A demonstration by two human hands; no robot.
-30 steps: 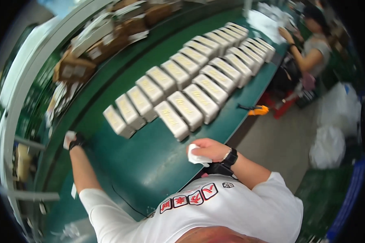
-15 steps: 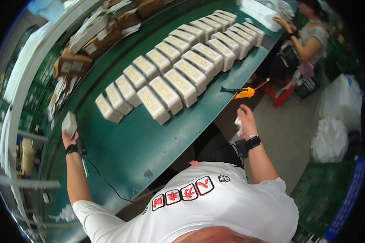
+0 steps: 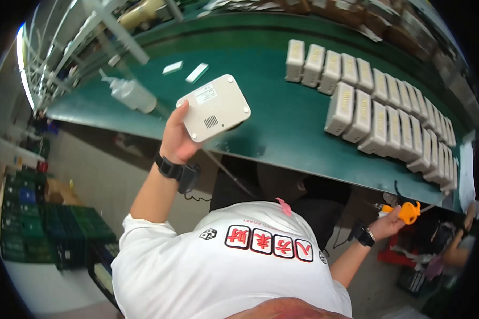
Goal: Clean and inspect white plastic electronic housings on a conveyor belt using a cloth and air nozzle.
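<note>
My left hand (image 3: pixel 176 139) grips a flat white plastic device (image 3: pixel 221 109) by its edge, above the table's near side. Its underside faces up, showing round feet, a label and a vent grille. Low at the right, my right hand (image 3: pixel 386 226) is closed around an orange screwdriver (image 3: pixel 410 212) beside the table edge, its thin metal tip pointing left. A scrap of white material shows by those fingers. Several more white devices (image 3: pixel 339 109) stand on edge in two rows across the right half of the green table (image 3: pixel 250 154).
Left on the table is a clear squeeze bottle (image 3: pixel 133 94). Two small white strips (image 3: pixel 197 73) lie behind the held device. Cartons and papers line the far shelf. Green crates (image 3: pixel 64 228) are stacked at lower left. Another person's arm (image 3: pixel 457 247) shows at far right.
The view has swung left. The device in my left hand now shows its underside. My right hand has taken hold of the orange screwdriver at the table edge.
</note>
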